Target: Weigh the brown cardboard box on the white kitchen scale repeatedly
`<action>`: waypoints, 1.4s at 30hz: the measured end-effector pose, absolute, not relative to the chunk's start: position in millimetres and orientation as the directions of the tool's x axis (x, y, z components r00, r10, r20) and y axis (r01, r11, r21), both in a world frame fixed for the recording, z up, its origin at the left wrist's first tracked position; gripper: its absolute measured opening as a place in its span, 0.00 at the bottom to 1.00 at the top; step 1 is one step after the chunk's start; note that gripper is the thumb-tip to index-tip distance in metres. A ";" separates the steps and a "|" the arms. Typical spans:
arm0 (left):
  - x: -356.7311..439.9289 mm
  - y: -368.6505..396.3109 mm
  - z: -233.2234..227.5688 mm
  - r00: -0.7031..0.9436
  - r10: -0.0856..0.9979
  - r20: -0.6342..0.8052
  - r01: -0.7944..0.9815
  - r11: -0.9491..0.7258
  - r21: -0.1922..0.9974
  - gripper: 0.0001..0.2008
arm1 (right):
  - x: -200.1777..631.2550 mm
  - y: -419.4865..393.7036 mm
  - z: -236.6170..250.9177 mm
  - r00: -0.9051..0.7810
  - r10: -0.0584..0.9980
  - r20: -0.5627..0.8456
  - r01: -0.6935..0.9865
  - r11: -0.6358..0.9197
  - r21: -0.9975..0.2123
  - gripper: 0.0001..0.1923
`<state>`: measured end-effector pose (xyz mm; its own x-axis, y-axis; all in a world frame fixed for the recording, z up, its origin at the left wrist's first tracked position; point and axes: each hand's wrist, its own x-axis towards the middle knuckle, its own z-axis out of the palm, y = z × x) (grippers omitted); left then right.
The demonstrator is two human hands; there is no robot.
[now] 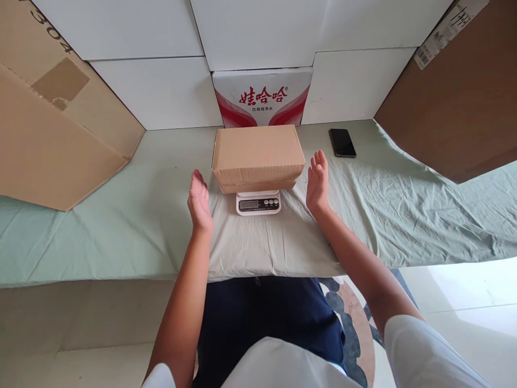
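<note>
A closed brown cardboard box (258, 151) rests on a small white digital scale (258, 211), covering most of its platform. The scale's front shows a dark display and several round buttons; no reading can be made out. To the left of the box is my left hand (199, 203), held upright with the fingers extended and the palm turned inward. My right hand (318, 182) is on the other side, also upright with fingers straight, a small gap from the box. Neither hand touches the box or holds anything.
A green cloth (161, 215) covers the table. A black phone (342, 143) lies at the back right. Behind the box stands a white and red carton (262, 94) against white panels (157, 89). Large cardboard sheets flank both sides, left (68, 140) and right (456, 102).
</note>
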<state>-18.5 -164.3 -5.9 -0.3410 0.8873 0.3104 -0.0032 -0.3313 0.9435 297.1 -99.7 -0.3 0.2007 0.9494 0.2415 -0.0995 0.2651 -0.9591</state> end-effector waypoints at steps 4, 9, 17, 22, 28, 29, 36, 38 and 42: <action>-16.5 -163.7 -4.8 -0.357 0.887 0.293 -0.030 -0.324 0.946 0.45 | 294.0 -99.9 -5.0 0.182 0.954 0.237 -0.085 0.256 -0.963 0.40; -13.9 -163.2 -3.5 -0.355 0.886 0.298 -0.020 -0.326 0.945 0.46 | 291.0 -101.4 -6.1 0.167 0.958 0.232 -0.069 0.246 -0.967 0.38; -14.6 -162.7 -4.5 -0.347 0.888 0.302 -0.038 -0.335 0.941 0.47 | 291.1 -102.1 -5.6 0.187 0.956 0.225 -0.115 0.249 -0.962 0.36; -15.0 -162.7 -4.0 -0.349 0.891 0.289 -0.081 -0.336 0.938 0.48 | 292.7 -98.6 -9.7 0.187 0.951 0.247 -0.117 0.271 -0.955 0.36; -15.2 -162.8 -5.0 -0.335 0.892 0.305 -0.050 -0.340 0.939 0.47 | 291.1 -98.6 -10.0 0.197 0.948 0.248 -0.144 0.279 -0.950 0.35; -15.3 -162.6 -5.4 -0.337 0.891 0.305 -0.046 -0.339 0.940 0.47 | 291.2 -98.4 -10.1 0.196 0.948 0.250 -0.145 0.280 -0.949 0.35; -14.9 -162.6 -6.7 -0.327 0.893 0.310 -0.040 -0.341 0.939 0.47 | 292.2 -97.5 -10.2 0.183 0.947 0.264 -0.152 0.293 -0.944 0.34; -14.8 -162.7 -6.9 -0.315 0.894 0.318 -0.031 -0.345 0.938 0.47 | 291.5 -98.2 -9.4 0.190 0.949 0.253 -0.170 0.285 -0.943 0.33; -15.0 -162.6 -7.2 -0.309 0.895 0.321 -0.036 -0.348 0.937 0.46 | 290.5 -98.7 -8.6 0.203 0.950 0.236 -0.203 0.276 -0.939 0.35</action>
